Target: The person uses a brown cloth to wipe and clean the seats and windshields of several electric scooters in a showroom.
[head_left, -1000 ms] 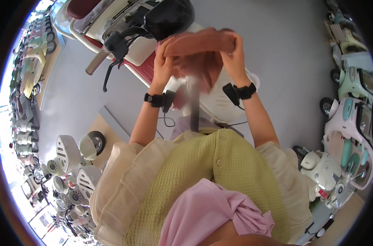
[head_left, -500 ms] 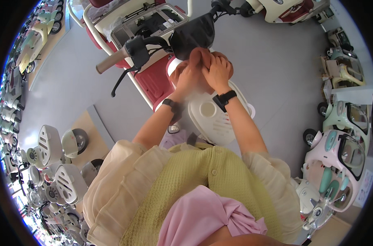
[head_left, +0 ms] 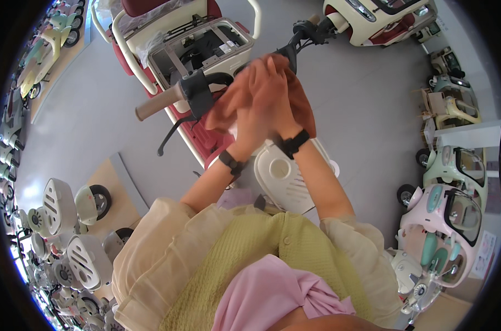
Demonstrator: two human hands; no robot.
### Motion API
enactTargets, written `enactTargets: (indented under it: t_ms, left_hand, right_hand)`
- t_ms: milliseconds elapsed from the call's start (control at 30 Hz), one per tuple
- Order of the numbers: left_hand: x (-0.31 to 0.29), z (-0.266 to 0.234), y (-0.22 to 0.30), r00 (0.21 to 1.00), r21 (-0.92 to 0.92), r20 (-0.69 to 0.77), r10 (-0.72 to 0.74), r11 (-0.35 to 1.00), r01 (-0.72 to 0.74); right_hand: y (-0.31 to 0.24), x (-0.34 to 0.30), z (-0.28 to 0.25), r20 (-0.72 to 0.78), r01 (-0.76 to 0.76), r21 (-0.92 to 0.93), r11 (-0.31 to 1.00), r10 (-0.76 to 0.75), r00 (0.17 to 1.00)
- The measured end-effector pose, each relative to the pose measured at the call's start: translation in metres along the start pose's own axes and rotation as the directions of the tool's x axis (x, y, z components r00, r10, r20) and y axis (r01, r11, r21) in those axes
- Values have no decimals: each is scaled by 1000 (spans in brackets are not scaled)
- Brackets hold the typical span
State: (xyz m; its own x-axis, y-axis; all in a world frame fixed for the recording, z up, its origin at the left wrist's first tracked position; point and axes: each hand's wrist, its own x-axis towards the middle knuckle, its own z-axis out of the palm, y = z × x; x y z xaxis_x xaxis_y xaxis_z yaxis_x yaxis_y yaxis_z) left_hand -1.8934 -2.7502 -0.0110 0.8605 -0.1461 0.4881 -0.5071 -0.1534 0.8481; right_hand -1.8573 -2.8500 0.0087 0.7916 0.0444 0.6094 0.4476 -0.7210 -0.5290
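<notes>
A rust-orange cloth (head_left: 301,105) lies draped over the middle of a scooter's handlebar and covers most of its dark display panel. My right hand (head_left: 274,99) presses on the cloth with its fingers together. Close against it, my left hand (head_left: 251,128) is blurred and grips the cloth's near side; some of its fingers are hidden. A beige left grip (head_left: 159,103) with a black brake lever (head_left: 173,134) sticks out to the left of the cloth. Below my wrists is the scooter's cream front basket or panel (head_left: 289,185), with a round recess and slots.
Beyond the handlebar, the scooter's open seat compartment (head_left: 203,49) shows a metal-edged box, with a dark red footboard (head_left: 206,138) below. Small scooters (head_left: 446,220) stand along the right. Cream scooters with slotted baskets (head_left: 88,259) crowd the left. Another cream vehicle (head_left: 366,22) is at the top.
The cloth has opened out from a bunch and now covers the dark display panel. My hands have moved a little away from me and closer together.
</notes>
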Motion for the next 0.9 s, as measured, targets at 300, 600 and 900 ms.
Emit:
enactTargets:
  t_ms: [300, 600, 900]
  left_hand:
    - [82, 3, 20, 975, 389, 50, 219, 894, -221]
    - [89, 38, -4, 980, -16, 149, 134, 991, -133]
    - [-12, 43, -27, 863, 324, 373, 341, 824, -465]
  right_hand:
    - [28, 94, -17, -181, -9, -87, 996, -7, 983]
    - [79, 66, -10, -231, -187, -97, 978, 160, 960]
    - [96, -42, -20, -177, -225, -381, 897, 168, 970]
